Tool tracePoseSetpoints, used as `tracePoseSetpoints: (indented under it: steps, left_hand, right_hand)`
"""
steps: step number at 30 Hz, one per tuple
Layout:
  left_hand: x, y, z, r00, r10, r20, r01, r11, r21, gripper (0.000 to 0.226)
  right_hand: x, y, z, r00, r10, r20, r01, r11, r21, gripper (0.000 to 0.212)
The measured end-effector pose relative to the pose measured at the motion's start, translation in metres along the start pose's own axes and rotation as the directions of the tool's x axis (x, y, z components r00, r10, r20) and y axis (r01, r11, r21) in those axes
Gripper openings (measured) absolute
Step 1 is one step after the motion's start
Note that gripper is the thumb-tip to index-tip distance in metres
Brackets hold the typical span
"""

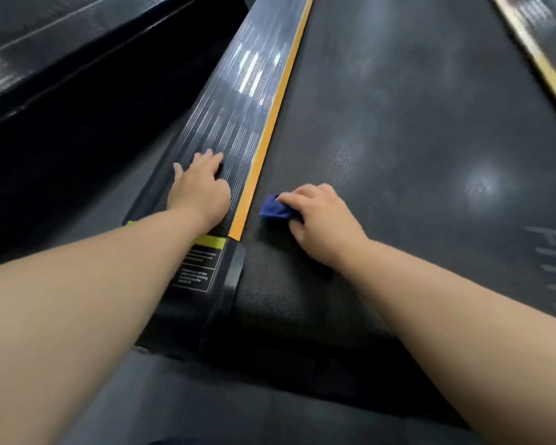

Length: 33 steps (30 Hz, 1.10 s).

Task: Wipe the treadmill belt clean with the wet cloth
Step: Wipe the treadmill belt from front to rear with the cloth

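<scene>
Blue cloth (276,209) lies bunched on the belt (414,139), close to its left edge and near end, just beside the yellow strip (270,130) without clearly touching it. Your right hand (318,216) sits on top of it: the fingers curl down over the cloth's far side and the thumb tucks in against its near side, so you grip the wad and hold it against the belt. Most of the cloth is hidden under your palm; only a lump pokes out to the left, past your fingertips.

Across the strip, your left hand (199,187) rests palm-down on the ribbed rail (235,101), fingers straight and slightly spread, holding nothing. Below that wrist, the rail's end carries a black label (199,268) with white print too blurred to read. Pale lettering (552,271) runs along the belt at your right, also blurred. Soft bright patches show on the belt further up.
</scene>
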<state>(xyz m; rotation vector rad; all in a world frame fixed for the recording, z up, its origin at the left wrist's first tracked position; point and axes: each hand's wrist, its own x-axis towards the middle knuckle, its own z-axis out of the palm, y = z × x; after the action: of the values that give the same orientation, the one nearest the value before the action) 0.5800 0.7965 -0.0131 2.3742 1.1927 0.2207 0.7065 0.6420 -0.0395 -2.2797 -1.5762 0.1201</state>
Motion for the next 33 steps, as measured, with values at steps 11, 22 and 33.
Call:
tracePoseSetpoints:
  steps: [11,22,33]
  left_hand:
    - [-0.048,-0.033,0.012,0.949,0.312,0.04,-0.31,0.904,0.294,0.051]
    - [-0.048,-0.035,0.015,0.941,0.338,0.013,-0.33,0.908,0.257,0.051]
    - [-0.044,-0.038,0.019,0.934,0.355,-0.051,-0.339,0.921,0.194,0.047]
  right_hand:
    - [-0.058,-0.067,0.009,0.999,0.017,0.027,-0.019,0.997,0.079,0.038]
    - [-0.067,-0.089,0.016,0.974,0.226,-0.029,-0.223,0.971,0.082,0.037]
    - [-0.009,-0.077,0.023,0.952,0.298,-0.068,-0.294,0.953,0.068,0.035]
